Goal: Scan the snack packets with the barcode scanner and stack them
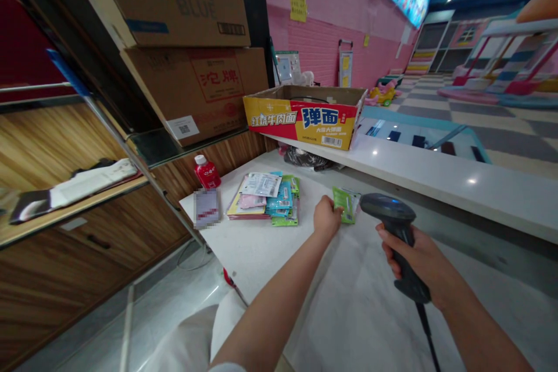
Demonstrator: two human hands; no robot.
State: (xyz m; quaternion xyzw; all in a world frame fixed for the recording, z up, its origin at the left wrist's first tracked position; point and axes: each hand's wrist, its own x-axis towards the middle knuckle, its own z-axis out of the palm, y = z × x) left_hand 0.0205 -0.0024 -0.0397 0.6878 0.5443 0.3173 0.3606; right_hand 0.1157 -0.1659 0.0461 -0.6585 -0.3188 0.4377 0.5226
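Note:
My left hand (326, 218) is closed on the edge of a small green packet (347, 206) above the white table (279, 256). Wrapped round the handle of a black barcode scanner (403, 244) is my right hand (425, 264). The scanner's head, with a small blue light on top, points towards the green packet. Its cable runs down to the bottom edge. Left of my left hand lies a pile of packets (272, 197) in white, pink, blue and green, stacked partly on yellow flat items. Whether my right finger presses the trigger is hidden.
A red and yellow carton (305, 122) stands on the white ledge (392, 157) behind the table. At the left are a red bottle (207, 173) and a blurred-out card (206, 208). Brown boxes (196, 87) are stacked on the shelf. A dark bundle (307, 158) lies under the ledge.

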